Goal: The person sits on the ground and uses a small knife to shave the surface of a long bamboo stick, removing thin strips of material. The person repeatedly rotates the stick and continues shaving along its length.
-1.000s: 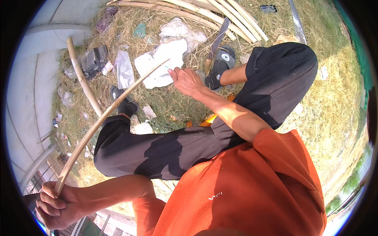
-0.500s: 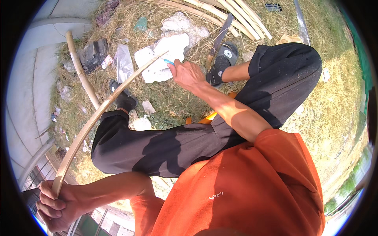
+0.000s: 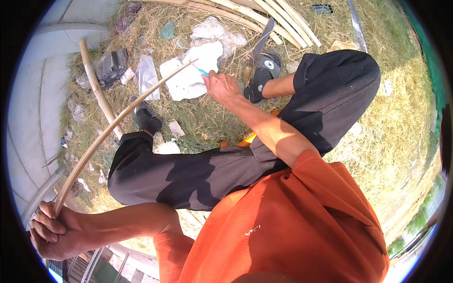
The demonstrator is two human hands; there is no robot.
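Observation:
A long pale bamboo strip (image 3: 104,134) slants from the lower left up to the middle of the view. My left hand (image 3: 55,232) is closed round its near end, low at the left edge. Beside the strip's far tip, my right hand (image 3: 222,87) grips a small tool with a blue handle (image 3: 203,72). A thin part of it reaches toward the tip; its exact kind is too small to make out. Beneath that tip lies a white slab (image 3: 181,85) on the grass. My fingers hide most of the tool's handle.
A large knife (image 3: 260,46) lies by my right shoe (image 3: 268,70). Several pale strips (image 3: 288,21) are piled beyond it. A thicker pole (image 3: 96,87), a dark block (image 3: 112,66) and a clear plastic bag (image 3: 148,75) lie left of the slab. Pale wall panels (image 3: 35,108) border the left side.
My left hand has shifted slightly left and upward with the strip's near end. The far tip and my right hand have barely moved, still together above the white slab.

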